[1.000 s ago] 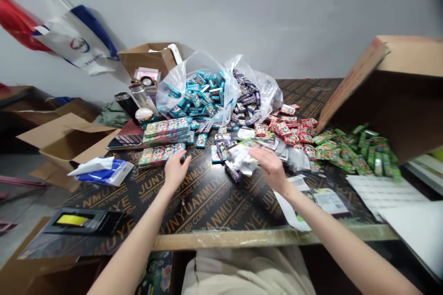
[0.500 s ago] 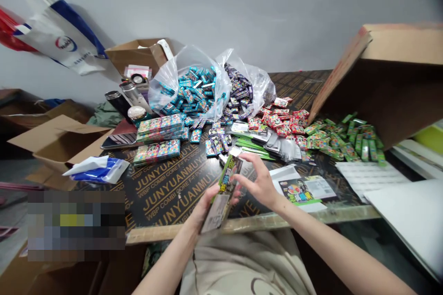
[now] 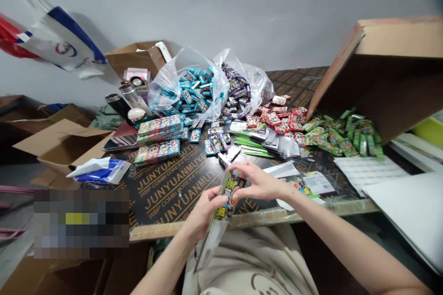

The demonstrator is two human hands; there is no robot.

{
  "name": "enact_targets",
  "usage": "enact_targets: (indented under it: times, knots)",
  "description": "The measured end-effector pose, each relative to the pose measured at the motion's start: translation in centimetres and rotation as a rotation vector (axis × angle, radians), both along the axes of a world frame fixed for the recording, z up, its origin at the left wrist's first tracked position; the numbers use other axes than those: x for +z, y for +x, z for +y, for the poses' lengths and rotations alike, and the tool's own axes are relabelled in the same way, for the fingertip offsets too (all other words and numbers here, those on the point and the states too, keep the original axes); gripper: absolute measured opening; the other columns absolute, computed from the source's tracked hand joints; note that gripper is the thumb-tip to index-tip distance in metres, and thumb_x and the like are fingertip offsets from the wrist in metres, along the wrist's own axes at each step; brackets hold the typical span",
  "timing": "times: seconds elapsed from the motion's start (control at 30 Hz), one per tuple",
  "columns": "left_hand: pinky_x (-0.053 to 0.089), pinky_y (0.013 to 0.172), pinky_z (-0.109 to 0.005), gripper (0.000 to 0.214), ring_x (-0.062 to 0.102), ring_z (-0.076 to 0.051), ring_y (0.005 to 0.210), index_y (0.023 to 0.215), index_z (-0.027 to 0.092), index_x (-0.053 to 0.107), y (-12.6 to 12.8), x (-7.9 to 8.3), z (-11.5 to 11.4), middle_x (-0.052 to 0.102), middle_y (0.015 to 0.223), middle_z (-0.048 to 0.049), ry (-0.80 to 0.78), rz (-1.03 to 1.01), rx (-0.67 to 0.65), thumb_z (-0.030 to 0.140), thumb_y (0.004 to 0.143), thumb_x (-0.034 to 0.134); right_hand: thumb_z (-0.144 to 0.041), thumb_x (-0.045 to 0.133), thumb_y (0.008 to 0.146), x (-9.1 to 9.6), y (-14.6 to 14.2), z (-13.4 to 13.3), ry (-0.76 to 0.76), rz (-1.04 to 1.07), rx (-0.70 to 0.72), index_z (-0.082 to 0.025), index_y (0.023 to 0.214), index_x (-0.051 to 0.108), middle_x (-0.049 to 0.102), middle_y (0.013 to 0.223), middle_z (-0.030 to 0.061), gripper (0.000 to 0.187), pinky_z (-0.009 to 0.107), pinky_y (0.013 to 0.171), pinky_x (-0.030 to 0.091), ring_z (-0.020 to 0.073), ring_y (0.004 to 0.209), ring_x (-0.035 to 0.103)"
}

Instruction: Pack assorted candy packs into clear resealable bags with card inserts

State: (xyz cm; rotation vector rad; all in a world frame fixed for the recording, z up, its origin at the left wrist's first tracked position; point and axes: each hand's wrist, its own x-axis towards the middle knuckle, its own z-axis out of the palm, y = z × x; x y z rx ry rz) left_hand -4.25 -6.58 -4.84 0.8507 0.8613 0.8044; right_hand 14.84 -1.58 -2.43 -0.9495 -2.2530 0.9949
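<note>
A printed plastic packet (image 3: 221, 214), black and green with colourful lettering and a clear lower end, is held tilted between both hands above the table's front edge. My left hand (image 3: 204, 209) is closed on its left side, thumb across the front. At the upper end, my right hand (image 3: 258, 182) pinches the packet with thumb and fingers. Whether anything is inside it I cannot tell. Just beyond the hands lie small purple packs (image 3: 217, 142). More flat printed packets (image 3: 251, 140) are piled behind, and another packet (image 3: 306, 186) lies right of my right hand.
Clear bags hold blue packs (image 3: 195, 90) and purple packs (image 3: 238, 85). Loose red packs (image 3: 282, 120) and green packs (image 3: 346, 136) lie to the right, by a tilted cardboard box (image 3: 391, 69). Stacked packs (image 3: 157, 153), flasks (image 3: 131, 97) and a tissue packet (image 3: 100, 170) are on the left.
My right hand has moved down and closed on the packet's upper part; before, its fingers were spread. The packet has shifted slightly downward, and my left thumb now lies across its front.
</note>
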Motion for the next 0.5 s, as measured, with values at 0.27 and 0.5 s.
enact_targets:
  times: [0.27, 0.5]
  knots:
    - [0.042, 0.055, -0.024, 0.03, 0.053, -0.013, 0.055, 0.082, 0.012, 0.064, 0.2, -0.3, 0.2, 0.063, 0.064, -0.002, -0.035, 0.1, 0.203, 0.04, 0.072, 0.06, -0.041, 0.07, 0.065, -3.0, -1.5, -0.6, -0.32, 0.48, -0.385, -0.023, 0.115, 0.051, 0.057, 0.105, 0.0053, 0.056, 0.035, 0.084, 0.041, 0.0204, 0.099, 0.052]
    - [0.034, 0.049, -0.021, 0.038, 0.044, -0.011, 0.052, 0.052, 0.014, 0.054, -0.4, -0.5, 1.4, 0.051, 0.052, 0.0013, 0.369, 0.55, 0.195, 0.044, 0.076, 0.055, -0.041, 0.067, 0.069, -3.4, -2.5, -0.6, -0.585, 0.65, -0.346, -0.015, 0.072, 0.058, 0.057, 0.064, -0.0014, 0.027, 0.024, 0.056, 0.045, 0.0107, 0.057, 0.052]
